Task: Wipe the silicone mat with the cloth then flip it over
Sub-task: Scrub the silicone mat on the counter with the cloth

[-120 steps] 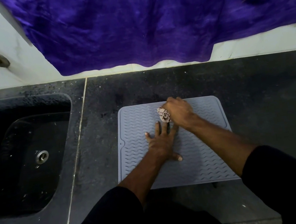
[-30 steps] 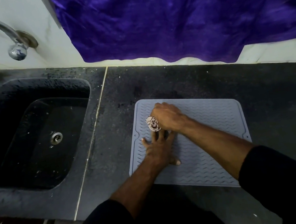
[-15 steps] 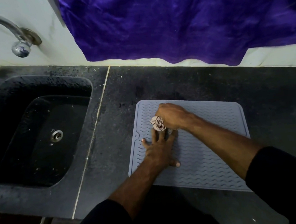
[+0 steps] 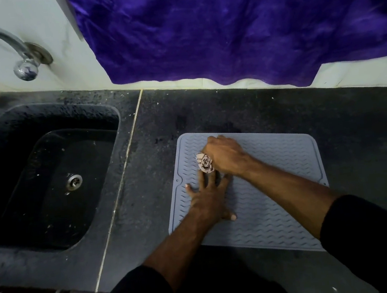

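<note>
Grey mat (image 4: 276, 197) flat on the dark table (image 4: 365, 128), right of the sink (image 4: 55, 251). Right hand (image 4: 227, 158) curled tight round the bunched cloth (image 4: 205, 163), pressed on the far left part of the mat. Left hand (image 4: 209, 199) flat just before it, fingers straight and spread, holding nothing.

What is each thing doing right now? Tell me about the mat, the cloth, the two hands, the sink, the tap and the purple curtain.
Mat: flat on the counter, ribbed side up, not flipped.
Cloth: bunched up, gripped, pressed on the mat.
Right hand: curled round the cloth.
Left hand: fingers spread flat, pressing on the mat.
Sink: nothing in it but specks.
Tap: no water running.
Curtain: hanging down over the wall.
</note>
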